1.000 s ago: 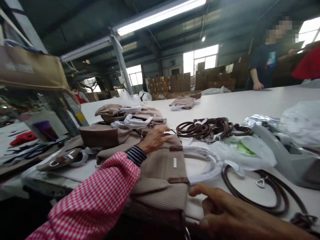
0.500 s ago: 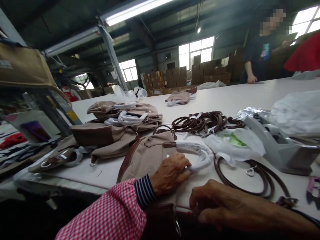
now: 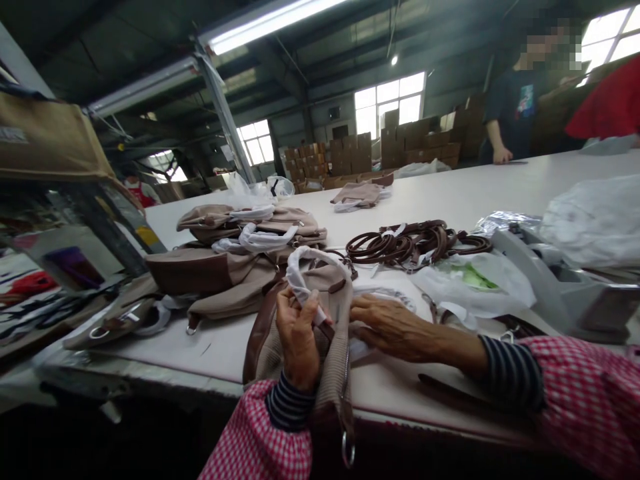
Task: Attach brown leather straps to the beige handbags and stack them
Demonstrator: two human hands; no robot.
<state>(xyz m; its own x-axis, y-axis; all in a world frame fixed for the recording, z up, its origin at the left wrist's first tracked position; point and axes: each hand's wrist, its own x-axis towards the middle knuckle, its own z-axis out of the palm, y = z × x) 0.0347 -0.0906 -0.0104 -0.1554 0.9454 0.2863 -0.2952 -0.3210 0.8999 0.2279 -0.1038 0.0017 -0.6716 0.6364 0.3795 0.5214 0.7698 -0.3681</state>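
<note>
A beige handbag with brown trim lies at the near table edge, its mouth lifted toward me. My left hand is closed round one of its handles, which is wrapped in white plastic and arches up. My right hand reaches in from the right with fingers stretched out, touching the bag's side and the other wrapped handle lying flat.
A pile of beige bags lies to the left, a coil of brown straps behind, plastic bags and a grey machine to the right. A person stands at the far side of the white table.
My left hand took hold of the wrapped handle and raised it, tipping the bag up. My right hand moved from the table's near edge onto the bag's side.
</note>
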